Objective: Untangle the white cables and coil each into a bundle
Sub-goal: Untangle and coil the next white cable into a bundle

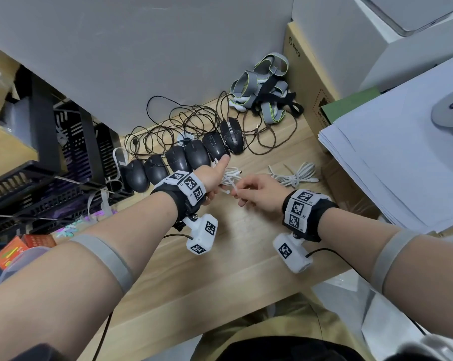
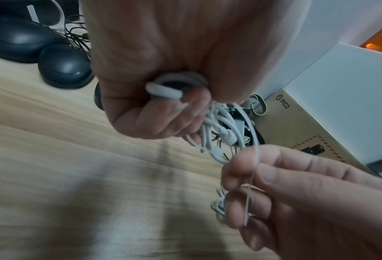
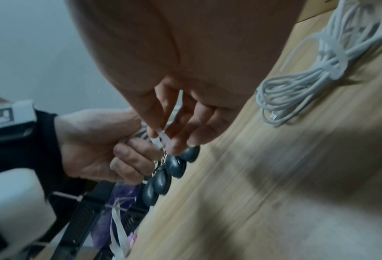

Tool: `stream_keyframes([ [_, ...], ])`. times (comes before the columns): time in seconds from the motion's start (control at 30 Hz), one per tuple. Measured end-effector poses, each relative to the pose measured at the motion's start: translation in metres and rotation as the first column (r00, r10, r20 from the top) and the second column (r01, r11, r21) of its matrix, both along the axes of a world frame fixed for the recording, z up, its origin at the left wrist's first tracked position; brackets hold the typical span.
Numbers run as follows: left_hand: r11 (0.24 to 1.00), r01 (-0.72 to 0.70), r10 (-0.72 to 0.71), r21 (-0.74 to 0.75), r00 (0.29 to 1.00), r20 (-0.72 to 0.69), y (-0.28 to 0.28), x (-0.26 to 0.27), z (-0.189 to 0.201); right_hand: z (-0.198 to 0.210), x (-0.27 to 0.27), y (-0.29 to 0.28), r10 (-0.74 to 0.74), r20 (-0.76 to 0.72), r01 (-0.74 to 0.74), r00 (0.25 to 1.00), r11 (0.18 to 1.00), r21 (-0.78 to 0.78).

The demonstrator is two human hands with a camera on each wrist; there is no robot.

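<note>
My left hand [image 1: 215, 178] grips a bunch of white cable loops [image 1: 229, 175] above the wooden desk [image 1: 220, 269], thumb stretched out toward the mice. The left wrist view shows its fingers [image 2: 163, 112] curled round the white cable loops [image 2: 216, 126], with connectors hanging below. My right hand [image 1: 248, 194] pinches a free strand of that same cable close beside the left hand; the strand [image 2: 252, 176] runs between its thumb and fingers. A second white cable [image 1: 297, 174], coiled and wrapped at its middle, lies on the desk to the right, also plain in the right wrist view as the coiled bundle [image 3: 314, 73].
A row of black mice [image 1: 178, 162] with tangled dark cords [image 1: 194, 123] lies behind the hands. Grey straps [image 1: 267, 87] sit at the back. A cardboard box [image 1: 306, 74] and a paper stack [image 1: 392, 157] stand right; black racks [image 1: 63, 157] stand left.
</note>
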State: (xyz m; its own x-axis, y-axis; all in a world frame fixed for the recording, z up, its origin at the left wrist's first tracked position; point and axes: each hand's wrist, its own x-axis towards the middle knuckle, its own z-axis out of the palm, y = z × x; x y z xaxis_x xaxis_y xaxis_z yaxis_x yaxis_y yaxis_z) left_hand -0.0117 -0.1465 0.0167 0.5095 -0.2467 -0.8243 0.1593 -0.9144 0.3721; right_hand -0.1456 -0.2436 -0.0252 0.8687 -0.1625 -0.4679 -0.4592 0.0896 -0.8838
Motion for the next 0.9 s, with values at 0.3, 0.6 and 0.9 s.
stream_keyframes([
  [0.3,0.997,-0.064,0.061,-0.037,0.996,-0.066,-0.002,0.0,0.004,0.009,0.014,0.001,-0.175,0.142,0.158,0.974,0.98,0.123],
  [0.6,0.989,-0.147,0.139,-0.035,0.976,-0.169,-0.004,0.003,0.008,0.009,0.015,0.011,-0.183,0.093,0.174,0.979,0.981,0.089],
  [0.9,0.992,-0.126,0.128,0.024,0.977,-0.168,-0.002,0.005,0.009,0.002,0.017,0.013,-0.218,0.094,0.206,0.971,0.97,0.127],
])
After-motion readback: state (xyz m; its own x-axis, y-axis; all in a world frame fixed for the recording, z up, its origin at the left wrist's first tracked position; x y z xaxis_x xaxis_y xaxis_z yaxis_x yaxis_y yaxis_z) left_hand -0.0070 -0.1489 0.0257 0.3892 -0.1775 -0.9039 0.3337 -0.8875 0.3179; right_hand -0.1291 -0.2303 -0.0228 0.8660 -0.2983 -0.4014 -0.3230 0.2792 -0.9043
